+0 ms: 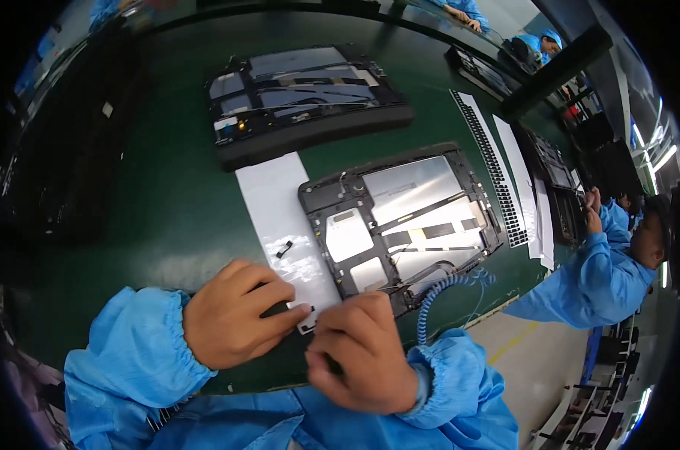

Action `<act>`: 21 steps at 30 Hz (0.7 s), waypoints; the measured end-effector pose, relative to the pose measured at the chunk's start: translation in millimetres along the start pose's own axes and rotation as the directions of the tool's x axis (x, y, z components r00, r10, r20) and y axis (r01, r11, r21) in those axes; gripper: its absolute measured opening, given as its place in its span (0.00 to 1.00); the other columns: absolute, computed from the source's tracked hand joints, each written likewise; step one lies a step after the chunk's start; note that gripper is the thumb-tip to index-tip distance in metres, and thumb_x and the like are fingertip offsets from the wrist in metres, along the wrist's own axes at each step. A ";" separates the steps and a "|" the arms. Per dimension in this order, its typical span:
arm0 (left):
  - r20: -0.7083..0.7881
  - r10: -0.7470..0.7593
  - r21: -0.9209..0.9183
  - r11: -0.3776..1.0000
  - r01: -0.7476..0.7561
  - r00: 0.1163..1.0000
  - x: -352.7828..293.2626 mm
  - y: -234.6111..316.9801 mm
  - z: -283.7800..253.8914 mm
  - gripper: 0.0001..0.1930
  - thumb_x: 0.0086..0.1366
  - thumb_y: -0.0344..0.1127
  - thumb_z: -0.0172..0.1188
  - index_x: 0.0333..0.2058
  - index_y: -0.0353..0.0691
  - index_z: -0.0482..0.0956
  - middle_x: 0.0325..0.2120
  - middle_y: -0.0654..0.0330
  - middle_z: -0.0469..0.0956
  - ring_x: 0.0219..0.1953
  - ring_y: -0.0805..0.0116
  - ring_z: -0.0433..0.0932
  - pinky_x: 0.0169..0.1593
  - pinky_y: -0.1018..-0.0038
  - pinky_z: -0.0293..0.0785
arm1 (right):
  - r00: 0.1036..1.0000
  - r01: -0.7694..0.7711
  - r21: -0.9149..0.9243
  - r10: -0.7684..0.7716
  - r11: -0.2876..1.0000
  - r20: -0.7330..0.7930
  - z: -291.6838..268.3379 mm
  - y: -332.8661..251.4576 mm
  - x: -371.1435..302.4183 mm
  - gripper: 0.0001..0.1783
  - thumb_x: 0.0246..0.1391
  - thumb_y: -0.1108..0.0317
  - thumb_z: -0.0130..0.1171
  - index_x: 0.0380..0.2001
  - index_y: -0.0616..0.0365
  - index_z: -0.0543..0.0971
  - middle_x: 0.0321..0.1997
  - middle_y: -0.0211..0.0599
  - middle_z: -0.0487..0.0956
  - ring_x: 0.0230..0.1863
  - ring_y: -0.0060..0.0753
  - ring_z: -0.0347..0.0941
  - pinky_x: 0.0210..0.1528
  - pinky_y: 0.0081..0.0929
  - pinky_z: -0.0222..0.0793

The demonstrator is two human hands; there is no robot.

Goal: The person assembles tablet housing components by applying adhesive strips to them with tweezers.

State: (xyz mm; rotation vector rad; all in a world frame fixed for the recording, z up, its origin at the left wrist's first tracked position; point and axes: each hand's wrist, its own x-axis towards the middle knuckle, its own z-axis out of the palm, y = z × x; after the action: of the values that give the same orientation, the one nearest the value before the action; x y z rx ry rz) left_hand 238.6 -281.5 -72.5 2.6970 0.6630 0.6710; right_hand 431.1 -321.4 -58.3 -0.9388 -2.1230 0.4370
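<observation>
My left hand (235, 315) rests over the near end of a long white sheet (269, 199), fingers bent and apart, one fingertip touching the sheet beside a small black piece (305, 327). Another small black piece (284, 249) lies farther up that sheet. My right hand (366, 352) is slightly blurred, its fingers curled together close to the sheet's near end; whatever lies between them is hidden. Just beyond it sits an opened electronic device (419, 196), a black frame with silver panels and dark ribbon cables. A blue coiled cord (424, 311) runs by my right wrist.
Another opened device (302, 82) rests on a black block (317, 133) at the back of the green table (160, 180). White sheets, one with a row of black pieces (494, 169), lie right. A co-worker in blue (587, 281) works at the right edge. Dark panels (62, 142) stand left.
</observation>
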 end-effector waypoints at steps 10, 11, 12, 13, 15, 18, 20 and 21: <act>-0.018 -0.073 -0.052 0.996 0.072 0.997 26.0 10.5 -22.9 0.19 0.40 0.28 0.64 0.37 0.43 0.79 0.31 0.55 0.74 0.36 0.59 0.73 0.37 0.64 0.69 | 0.521 -0.748 -0.141 0.442 0.648 -0.730 -252.6 66.5 -134.1 0.04 0.45 0.78 0.47 0.21 0.61 0.71 0.35 0.34 0.69 0.36 0.23 0.63 0.39 0.17 0.57; 0.020 -0.068 -0.081 0.994 0.069 0.997 38.8 16.6 -25.0 0.19 0.41 0.28 0.64 0.36 0.44 0.79 0.31 0.55 0.75 0.36 0.59 0.73 0.37 0.64 0.69 | 0.519 -0.752 -0.138 0.449 0.645 -0.727 -254.7 68.6 -133.5 0.04 0.45 0.78 0.47 0.21 0.61 0.71 0.35 0.34 0.69 0.36 0.23 0.63 0.39 0.17 0.57; 0.046 0.044 -0.080 0.996 -0.040 0.998 53.3 19.4 -25.3 0.15 0.46 0.29 0.59 0.36 0.39 0.78 0.34 0.54 0.75 0.37 0.59 0.73 0.38 0.66 0.69 | 0.511 -0.710 -0.107 0.405 0.696 -0.758 -254.1 67.9 -126.8 0.04 0.45 0.78 0.47 0.21 0.62 0.71 0.35 0.34 0.70 0.37 0.24 0.63 0.40 0.18 0.57; 0.048 0.042 -0.080 0.996 -0.039 0.998 65.8 23.6 -20.3 0.15 0.46 0.29 0.59 0.36 0.39 0.78 0.34 0.54 0.75 0.37 0.59 0.73 0.38 0.66 0.69 | 0.500 -0.661 -0.081 0.357 0.746 -0.789 -249.1 68.8 -119.2 0.04 0.45 0.77 0.48 0.20 0.62 0.71 0.35 0.35 0.70 0.37 0.25 0.63 0.41 0.19 0.56; 0.102 0.158 -0.096 0.984 -0.148 0.982 91.8 25.9 -1.6 0.17 0.44 0.28 0.63 0.37 0.39 0.77 0.36 0.52 0.74 0.38 0.55 0.74 0.37 0.65 0.70 | 0.662 -0.592 -0.084 0.424 0.802 -0.618 -223.5 84.4 -103.3 0.02 0.43 0.77 0.51 0.21 0.63 0.73 0.37 0.38 0.71 0.39 0.29 0.65 0.42 0.24 0.59; 0.063 0.269 -0.129 0.957 -0.259 0.961 132.9 14.1 35.3 0.16 0.47 0.29 0.61 0.38 0.36 0.76 0.41 0.50 0.73 0.40 0.55 0.73 0.40 0.66 0.70 | 0.800 -0.517 0.196 0.551 0.834 -0.235 -175.4 119.4 -66.0 0.03 0.37 0.79 0.55 0.21 0.63 0.74 0.40 0.42 0.73 0.45 0.36 0.67 0.48 0.30 0.61; 0.110 0.294 -0.106 0.953 -0.283 0.949 151.6 7.9 50.6 0.17 0.47 0.30 0.61 0.39 0.34 0.75 0.42 0.50 0.73 0.41 0.56 0.73 0.41 0.67 0.69 | 0.871 -0.396 0.306 0.460 0.866 -0.173 -160.0 134.5 -50.8 0.04 0.35 0.79 0.56 0.20 0.63 0.75 0.43 0.44 0.73 0.47 0.38 0.67 0.51 0.32 0.60; 0.148 0.319 -0.090 0.947 -0.309 0.936 157.1 5.3 56.4 0.18 0.47 0.32 0.61 0.39 0.33 0.75 0.43 0.50 0.72 0.42 0.57 0.73 0.42 0.67 0.69 | 0.886 -0.393 0.295 0.444 0.871 -0.134 -157.8 136.9 -46.4 0.04 0.34 0.80 0.56 0.20 0.61 0.75 0.45 0.44 0.73 0.49 0.41 0.65 0.52 0.33 0.58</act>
State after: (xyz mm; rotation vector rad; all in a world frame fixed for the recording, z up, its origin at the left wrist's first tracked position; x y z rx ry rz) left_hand 392.2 -217.2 -60.5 2.7840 0.1653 0.5261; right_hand 637.0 -263.2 -56.0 -1.2360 -1.6254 0.7867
